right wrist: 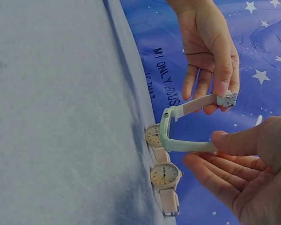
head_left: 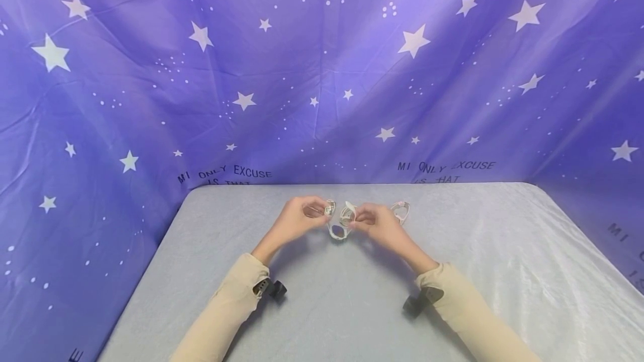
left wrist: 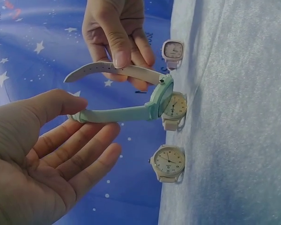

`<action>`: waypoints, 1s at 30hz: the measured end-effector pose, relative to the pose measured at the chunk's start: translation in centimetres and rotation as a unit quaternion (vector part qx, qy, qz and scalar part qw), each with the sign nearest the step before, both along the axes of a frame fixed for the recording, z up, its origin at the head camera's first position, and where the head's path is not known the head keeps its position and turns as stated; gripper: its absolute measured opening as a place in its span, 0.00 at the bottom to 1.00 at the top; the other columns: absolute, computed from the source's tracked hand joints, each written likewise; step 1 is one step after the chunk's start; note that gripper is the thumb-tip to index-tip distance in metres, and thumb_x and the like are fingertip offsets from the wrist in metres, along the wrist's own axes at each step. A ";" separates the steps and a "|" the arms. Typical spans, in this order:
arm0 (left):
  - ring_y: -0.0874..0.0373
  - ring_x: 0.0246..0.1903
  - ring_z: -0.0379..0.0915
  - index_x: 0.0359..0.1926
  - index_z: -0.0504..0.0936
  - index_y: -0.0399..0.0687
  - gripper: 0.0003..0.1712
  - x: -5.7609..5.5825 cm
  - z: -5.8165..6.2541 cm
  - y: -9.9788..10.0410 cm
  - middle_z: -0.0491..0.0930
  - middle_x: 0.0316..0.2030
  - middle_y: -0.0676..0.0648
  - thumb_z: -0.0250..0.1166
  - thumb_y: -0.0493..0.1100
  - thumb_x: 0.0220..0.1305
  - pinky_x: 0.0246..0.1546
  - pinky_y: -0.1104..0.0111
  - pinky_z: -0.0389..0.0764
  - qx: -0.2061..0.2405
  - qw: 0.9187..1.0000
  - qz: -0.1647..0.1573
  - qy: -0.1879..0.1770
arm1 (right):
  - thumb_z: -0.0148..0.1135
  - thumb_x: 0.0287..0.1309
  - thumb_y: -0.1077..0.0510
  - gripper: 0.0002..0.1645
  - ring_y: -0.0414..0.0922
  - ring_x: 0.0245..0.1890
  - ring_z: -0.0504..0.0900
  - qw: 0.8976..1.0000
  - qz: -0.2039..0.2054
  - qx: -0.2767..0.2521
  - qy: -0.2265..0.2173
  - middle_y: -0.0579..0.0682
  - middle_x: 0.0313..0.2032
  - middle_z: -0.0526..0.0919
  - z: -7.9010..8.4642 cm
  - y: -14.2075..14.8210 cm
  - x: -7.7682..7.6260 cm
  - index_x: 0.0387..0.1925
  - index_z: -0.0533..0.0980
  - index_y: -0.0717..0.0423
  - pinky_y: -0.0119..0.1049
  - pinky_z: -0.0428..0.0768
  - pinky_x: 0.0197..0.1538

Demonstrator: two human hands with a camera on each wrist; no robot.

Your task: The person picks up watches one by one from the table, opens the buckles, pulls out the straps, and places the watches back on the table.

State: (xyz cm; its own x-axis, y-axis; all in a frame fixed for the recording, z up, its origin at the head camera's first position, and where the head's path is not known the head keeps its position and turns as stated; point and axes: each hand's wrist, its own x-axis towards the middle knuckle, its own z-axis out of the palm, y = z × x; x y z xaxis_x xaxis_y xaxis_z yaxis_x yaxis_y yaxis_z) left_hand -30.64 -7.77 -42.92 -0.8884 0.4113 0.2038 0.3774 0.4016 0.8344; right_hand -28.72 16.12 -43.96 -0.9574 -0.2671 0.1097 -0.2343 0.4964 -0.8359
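A mint-green wristwatch point(head_left: 337, 233) hangs between both hands above the table, its strap unbuckled and its two ends raised. My left hand point(head_left: 293, 221) pinches the buckle end between thumb and fingers; in the right wrist view the metal buckle point(right wrist: 230, 100) shows beside that thumb. The other strap end, with its row of holes, is pinched by my right hand point(head_left: 383, 227). In the left wrist view the watch case point(left wrist: 162, 99) hangs in front of a round-dialled watch point(left wrist: 177, 108) and partly covers it.
Another round watch point(left wrist: 168, 161) and a squarish pink watch point(left wrist: 173, 49) lie in the same row near the back edge of the grey cloth-covered table point(head_left: 332, 306). A purple star-printed curtain point(head_left: 322, 71) hangs behind and at the sides.
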 end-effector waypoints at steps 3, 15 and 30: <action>0.50 0.44 0.85 0.49 0.84 0.39 0.15 -0.1 0.1 0.0 0.87 0.48 0.40 0.72 0.36 0.60 0.49 0.65 0.87 0.011 1.000 0.000 -0.005 | 0.71 0.58 0.65 0.11 0.55 0.45 0.89 1.000 0.000 -0.014 0.007 0.61 0.42 0.88 0.2 0.0 0.0 0.42 0.81 0.65 0.46 0.88 0.54; 0.50 0.45 0.86 0.52 0.82 0.40 0.16 -0.2 1.7 -1.6 0.86 0.49 0.39 0.71 0.39 0.63 0.51 0.63 0.87 0.095 0.995 0.005 -0.027 | 0.68 0.62 0.63 0.14 0.57 0.47 0.89 0.996 0.020 -0.087 0.027 0.63 0.46 0.88 1.5 -0.5 0.4 0.48 0.80 0.66 0.40 0.88 0.51; 0.56 0.38 0.88 0.55 0.77 0.26 0.19 -1.0 3.7 -5.9 0.85 0.47 0.29 0.66 0.36 0.68 0.47 0.57 0.89 0.161 0.985 -0.001 -0.070 | 0.66 0.66 0.61 0.17 0.56 0.44 0.90 0.984 0.032 -0.168 -0.053 0.64 0.46 0.89 4.3 -4.9 -0.7 0.54 0.76 0.60 0.34 0.86 0.29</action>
State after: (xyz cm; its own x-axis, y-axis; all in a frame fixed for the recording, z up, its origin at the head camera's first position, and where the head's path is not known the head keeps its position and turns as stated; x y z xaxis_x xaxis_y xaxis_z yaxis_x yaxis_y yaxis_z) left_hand -31.68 -13.69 -39.20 -0.9162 0.3477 0.1992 0.2502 0.1079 0.9622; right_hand -29.47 11.18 -39.63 -0.9504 -0.2933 0.1033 -0.1596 0.1753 -0.9715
